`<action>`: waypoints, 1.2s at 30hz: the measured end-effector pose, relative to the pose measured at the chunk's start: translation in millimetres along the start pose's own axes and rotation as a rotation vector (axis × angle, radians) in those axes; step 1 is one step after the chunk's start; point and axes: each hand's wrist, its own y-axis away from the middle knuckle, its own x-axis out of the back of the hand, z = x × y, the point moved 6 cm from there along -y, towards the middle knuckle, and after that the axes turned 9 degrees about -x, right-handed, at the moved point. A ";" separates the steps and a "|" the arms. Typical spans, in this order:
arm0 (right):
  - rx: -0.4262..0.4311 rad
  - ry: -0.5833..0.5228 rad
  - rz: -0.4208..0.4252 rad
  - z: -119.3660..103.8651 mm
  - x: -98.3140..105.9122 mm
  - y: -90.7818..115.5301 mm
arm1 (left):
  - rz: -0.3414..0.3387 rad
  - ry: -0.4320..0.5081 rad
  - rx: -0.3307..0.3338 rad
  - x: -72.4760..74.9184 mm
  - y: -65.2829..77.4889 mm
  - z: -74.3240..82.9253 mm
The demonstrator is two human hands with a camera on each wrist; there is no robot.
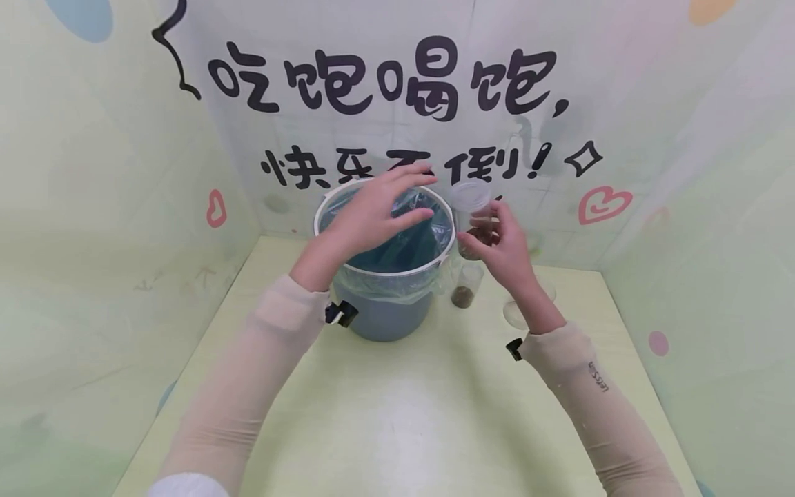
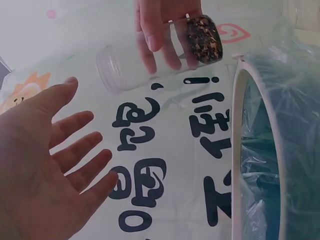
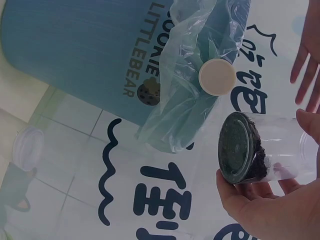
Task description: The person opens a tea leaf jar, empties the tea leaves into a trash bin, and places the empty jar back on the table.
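Observation:
My right hand (image 1: 508, 250) grips a clear cylindrical jar (image 1: 470, 198) just right of a lined trash bin (image 1: 386, 321). Dark, flaky dried bits (image 2: 204, 41) lie at the jar's base, and a translucent top shows at its upper end. In the right wrist view the fingers and thumb (image 3: 310, 124) curl around the jar's side. Over the bin's mouth, my left hand (image 1: 375, 209) is held up with its fingers spread and nothing in them. The left wrist view shows its open palm (image 2: 40, 165) facing the jar, apart from it.
A blue plastic liner (image 1: 406, 235) is folded over the bin's white rim (image 1: 388, 275). A second clear jar (image 1: 462, 288) with brown contents stands on the table (image 1: 397, 414), right of the bin. A round clear item (image 1: 513, 315) lies by my right wrist. Printed walls enclose the table.

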 end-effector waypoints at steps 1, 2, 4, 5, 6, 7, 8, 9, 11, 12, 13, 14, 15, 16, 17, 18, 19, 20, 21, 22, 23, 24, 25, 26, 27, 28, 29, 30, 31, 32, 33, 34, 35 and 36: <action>0.008 0.003 -0.005 -0.6 -0.9 0.4 | -0.019 0.008 -0.018 -2.3 -2.3 3.2; 0.018 0.005 -0.009 -1.1 -1.8 0.8 | -0.035 0.015 -0.035 -4.6 -4.5 6.0; 0.036 0.017 -0.019 -2.4 -3.4 2.1 | -0.070 0.021 -0.056 -9.1 -7.6 11.6; 0.046 0.023 -0.025 -3.2 -4.3 2.6 | -0.082 0.022 -0.067 -11.2 -8.9 14.0; 0.053 0.036 -0.028 -4.3 -5.1 3.5 | -0.095 0.021 -0.079 -13.2 -10.1 16.3; 0.064 0.050 -0.032 -4.5 -6.1 3.6 | -0.106 0.022 -0.088 -15.1 -11.0 18.5; 0.075 0.063 -0.037 -5.3 -7.2 4.1 | -0.117 0.021 -0.097 -16.7 -11.6 20.4; 0.083 0.080 -0.044 -6.3 -8.4 4.9 | -0.128 0.020 -0.108 -18.3 -12.2 22.4; 0.098 0.103 -0.061 -7.5 -10.5 6.4 | -0.149 0.020 -0.123 -21.4 -12.9 24.9; 0.105 0.110 -0.071 -7.7 -11.5 7.1 | -0.160 0.020 -0.127 -22.9 -13.1 25.8; 0.111 0.114 -0.085 -7.4 -12.7 7.6 | -0.167 0.025 -0.129 -24.0 -13.0 26.4; 0.114 0.115 -0.098 -7.2 -13.7 8.4 | -0.171 0.028 -0.132 -25.0 -13.1 26.6; 0.115 0.115 -0.110 -6.7 -14.5 8.9 | -0.173 0.032 -0.133 -25.7 -13.0 26.8; 0.118 0.120 -0.120 -6.0 -15.3 9.3 | -0.172 0.032 -0.133 -26.2 -12.8 26.8; 0.121 0.124 -0.128 -5.3 -16.0 9.6 | -0.169 0.031 -0.133 -26.6 -12.5 26.5; 0.122 0.132 -0.135 -4.4 -16.6 10.0 | -0.166 0.026 -0.131 -26.9 -11.9 26.3; 0.124 0.140 -0.140 -4.2 -16.9 10.7 | -0.162 0.019 -0.128 -27.1 -11.3 26.1; 0.124 0.148 -0.144 -3.6 -17.3 10.9 | -0.157 0.009 -0.126 -27.4 -10.6 25.9; 0.125 0.158 -0.146 -2.8 -17.6 11.0 | -0.151 0.003 -0.123 -27.6 -10.1 26.0; 0.127 0.168 -0.146 -2.5 -17.9 11.3 | -0.146 -0.009 -0.120 -27.8 -9.5 26.1; 0.128 0.174 -0.146 -2.4 -18.2 11.5 | -0.140 -0.016 -0.116 -28.0 -9.1 26.4; 0.132 0.180 -0.145 -2.5 -18.5 11.8 | -0.132 -0.023 -0.110 -28.1 -8.8 26.7; 0.138 0.183 -0.142 -2.7 -18.7 11.8 | -0.124 -0.027 -0.105 -28.3 -8.7 27.3; 0.145 0.184 -0.138 -2.7 -18.9 11.5 | -0.116 -0.029 -0.098 -28.5 -8.7 27.7; 0.154 0.186 -0.132 -3.2 -18.9 11.6 | -0.107 -0.031 -0.087 -28.8 -8.7 28.2; 0.166 0.187 -0.126 -3.8 -19.3 11.6 | -0.100 -0.035 -0.075 -29.2 -8.5 28.4; 0.177 0.186 -0.120 -4.3 -19.4 11.5 | -0.092 -0.035 -0.062 -29.5 -8.2 28.5; 0.190 0.184 -0.115 -4.7 -19.7 11.7 | -0.084 -0.038 -0.049 -29.9 -7.9 28.6; 0.201 0.183 -0.108 -4.9 -19.9 11.6 | -0.077 -0.038 -0.036 -30.3 -7.6 28.9; 0.210 0.180 -0.102 -5.0 -20.1 11.8 | -0.068 -0.038 -0.022 -30.8 -7.3 28.8; 0.220 0.180 -0.093 -4.9 -20.3 11.9 | -0.061 -0.047 -0.010 -31.3 -7.1 28.8; 0.232 0.184 -0.078 -5.2 -20.0 12.3 | -0.056 -0.052 0.008 -31.8 -7.0 28.4; 0.243 0.193 -0.059 -5.8 -19.5 12.9 | -0.048 -0.049 0.034 -32.1 -6.6 27.6; 0.256 0.198 -0.043 -6.7 -19.3 13.5 | -0.040 -0.047 0.063 -32.4 -6.2 26.5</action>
